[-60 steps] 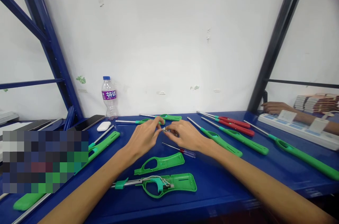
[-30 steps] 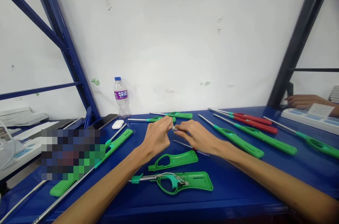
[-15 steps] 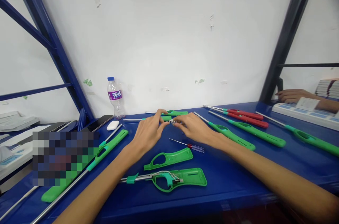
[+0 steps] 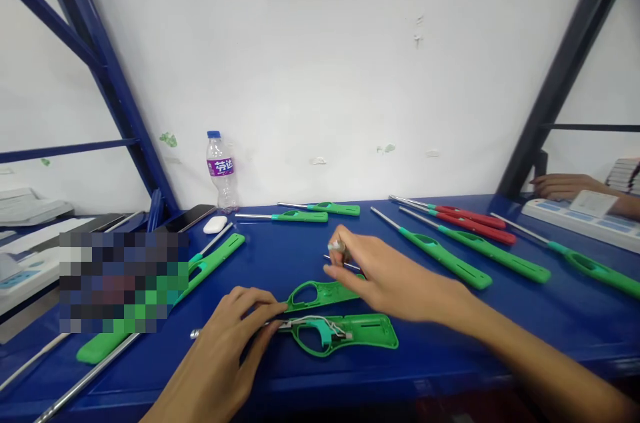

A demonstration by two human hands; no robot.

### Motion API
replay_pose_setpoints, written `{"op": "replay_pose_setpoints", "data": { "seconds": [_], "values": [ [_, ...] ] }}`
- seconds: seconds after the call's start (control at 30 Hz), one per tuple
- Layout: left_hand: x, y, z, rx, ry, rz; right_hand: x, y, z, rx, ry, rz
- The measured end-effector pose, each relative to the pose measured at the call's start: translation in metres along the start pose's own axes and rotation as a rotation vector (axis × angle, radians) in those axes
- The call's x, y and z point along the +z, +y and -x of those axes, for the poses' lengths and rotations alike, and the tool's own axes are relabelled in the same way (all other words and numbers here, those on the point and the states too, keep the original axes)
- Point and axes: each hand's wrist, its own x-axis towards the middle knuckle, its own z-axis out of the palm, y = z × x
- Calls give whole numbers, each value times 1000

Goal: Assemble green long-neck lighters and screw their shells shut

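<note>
My left hand (image 4: 227, 336) is closed round the metal stem of an opened green stick lighter (image 4: 385, 331), its thumb below the stem and its index finger above. Wires and a teal trigger (image 4: 325, 331) show inside that lighter's half shell. Just behind it lies the loose other green half shell (image 4: 325, 292), close to my left fingertips. My right hand (image 4: 383, 270) hovers above this shell, thumb and fingers closed on a small whitish, shiny piece (image 4: 337, 247) whose kind I cannot make out. A screwdriver (image 4: 350, 265) lies mostly hidden under my right hand.
Several whole green stick lighters (image 4: 445, 256) and red ones (image 4: 470, 226) lie to the right. More green lighters (image 4: 300, 216) lie at the back. A plastic bottle (image 4: 221, 173), white case (image 4: 215, 224) and phone (image 4: 193, 217) stand left. Another person's hand (image 4: 565, 184) rests beyond a power strip (image 4: 580, 223).
My hands have parted. The left came down and toward me onto the opened lighter's stem; the right moved nearer with the small piece, now over the screwdriver and loose shell.
</note>
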Motion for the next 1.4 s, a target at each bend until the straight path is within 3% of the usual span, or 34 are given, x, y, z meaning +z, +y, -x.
{"op": "replay_pose_setpoints", "data": {
  "seconds": [0.13, 0.27, 0.37, 0.53, 0.83, 0.97, 1.4],
  "values": [
    [3, -5, 0, -36, -87, 86, 23, -17, 35, 82, -69, -39],
    [2, -4, 3, -29, -63, 103, 46, -12, 57, 90, 19, 8],
    [2, 0, 4, 23, -24, 27, 49, -8, 65, 50, 57, -8],
    [2, 13, 0, 37, -57, -13, 44, -3, 74, 10, 7, -69],
    [17, 23, -12, 67, -111, 54, 29, -5, 61, 39, -90, -8],
    [19, 22, -13, 63, -71, 107, 23, -4, 55, 51, -119, 33],
    [21, 25, -12, 37, -48, 166, 27, 5, 40, -129, -195, 149]
  ]
}}
